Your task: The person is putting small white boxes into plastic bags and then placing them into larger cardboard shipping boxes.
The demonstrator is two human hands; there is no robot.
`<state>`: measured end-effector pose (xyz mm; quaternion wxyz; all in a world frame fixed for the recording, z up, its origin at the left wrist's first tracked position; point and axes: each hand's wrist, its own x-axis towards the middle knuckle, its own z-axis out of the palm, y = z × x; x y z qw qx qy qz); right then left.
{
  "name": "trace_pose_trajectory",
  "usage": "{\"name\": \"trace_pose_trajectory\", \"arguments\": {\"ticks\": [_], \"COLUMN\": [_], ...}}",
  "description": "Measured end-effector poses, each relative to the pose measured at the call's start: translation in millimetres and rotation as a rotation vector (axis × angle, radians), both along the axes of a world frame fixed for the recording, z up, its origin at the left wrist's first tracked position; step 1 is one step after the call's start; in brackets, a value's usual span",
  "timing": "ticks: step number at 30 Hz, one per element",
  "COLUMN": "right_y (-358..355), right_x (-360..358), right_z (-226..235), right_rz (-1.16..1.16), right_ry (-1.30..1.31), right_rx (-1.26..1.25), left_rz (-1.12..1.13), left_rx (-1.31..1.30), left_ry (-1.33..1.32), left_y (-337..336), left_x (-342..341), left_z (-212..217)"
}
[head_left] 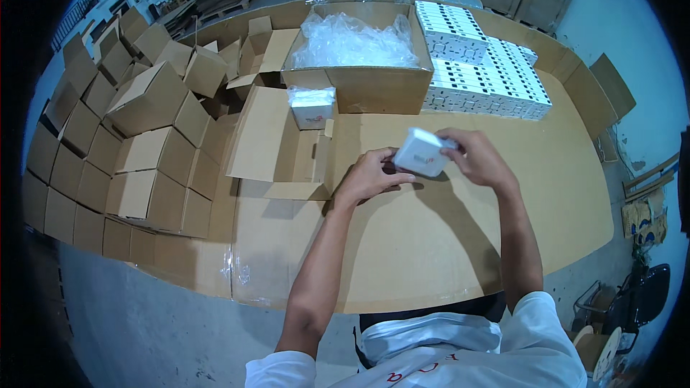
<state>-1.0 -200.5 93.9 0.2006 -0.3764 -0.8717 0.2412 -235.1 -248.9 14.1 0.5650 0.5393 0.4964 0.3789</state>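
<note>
A small white box point(422, 152), wrapped in clear film, is held tilted above the table in front of me. My right hand point(471, 158) pinches its right edge between thumb and fingers. Close at the box's left edge is my left hand point(374, 176), thumb and fingers spread apart; whether its fingertips touch the box is hard to tell. To the left stands an open cardboard carton point(269, 136) with its flaps out. Inside it, toward the back, sits a similar white film-wrapped pack point(313, 109).
Behind is a big carton point(381, 90) full of clear plastic bags point(356, 42). Stacks of white boxes point(489, 79) stand at the back right. Many open brown cartons point(154, 147) pile up on the left. The cardboard-covered table point(431, 259) has a raised cardboard rim at the back.
</note>
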Motion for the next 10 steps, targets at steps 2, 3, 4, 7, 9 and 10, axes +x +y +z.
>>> {"name": "trace_pose_trajectory", "arguments": {"ticks": [2,3,4,7,9,10], "right_y": [13.4,20.0,27.4,43.7,45.2,47.2], "right_x": [-0.9,-2.5,-7.5,-23.5,-42.3,-54.3], "right_z": [1.5,-8.3,-16.7,-31.8,-38.3,-43.6], "right_rz": [-0.108,-0.088,-0.078,-0.022,-0.056,0.006], "right_ry": [0.163,0.355,0.355,0.561,0.844,0.933], "right_rx": [-0.241,-0.313,-0.318,-0.449,-0.642,-0.658], "left_rz": [-0.014,-0.004,0.007,-0.009,-0.055,-0.082], "left_rx": [0.012,0.09,0.167,0.162,0.265,0.274], "left_ry": [0.031,0.099,0.168,0.225,0.336,0.435], "left_y": [4.3,4.5,4.4,7.9,9.8,9.2], "left_x": [-1.8,-1.2,0.4,8.0,17.1,20.7], "left_z": [-4.1,-6.6,-6.3,-3.3,-0.8,1.0]}}
